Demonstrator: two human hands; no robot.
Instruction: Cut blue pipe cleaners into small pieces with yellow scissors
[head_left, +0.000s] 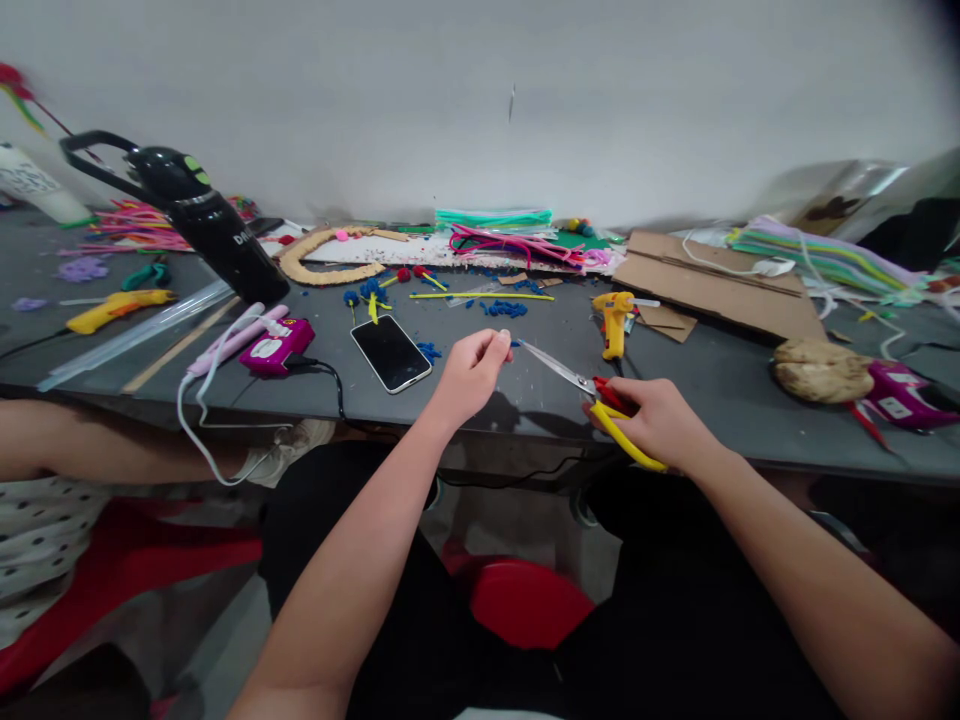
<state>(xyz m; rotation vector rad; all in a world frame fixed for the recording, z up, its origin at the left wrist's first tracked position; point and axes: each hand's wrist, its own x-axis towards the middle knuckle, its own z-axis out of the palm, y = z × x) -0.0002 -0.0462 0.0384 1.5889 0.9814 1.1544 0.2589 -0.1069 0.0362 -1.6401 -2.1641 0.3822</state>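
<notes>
My left hand (475,368) is closed in a pinch above the table's front part. A short blue piece of pipe cleaner (516,343) pokes out from its fingertips. My right hand (654,420) grips a pair of scissors (559,368) by their red and yellow handles. Their blade tips reach the blue piece; whether they touch it I cannot tell. Beyond my left hand lie small blue cut bits (504,309) and a yellow pipe cleaner (482,296). Blue pompom-like tufts (373,290) with yellow stems are to the left, behind a phone (391,354).
A yellow glue gun (616,322) stands behind my right hand. Cardboard (712,275) lies at the right rear. Left are a tilted black bottle (225,235) and a purple adapter (277,348) with cords. Pink pipe cleaners (517,247) lie near the wall. Someone's leg (127,445) is at left.
</notes>
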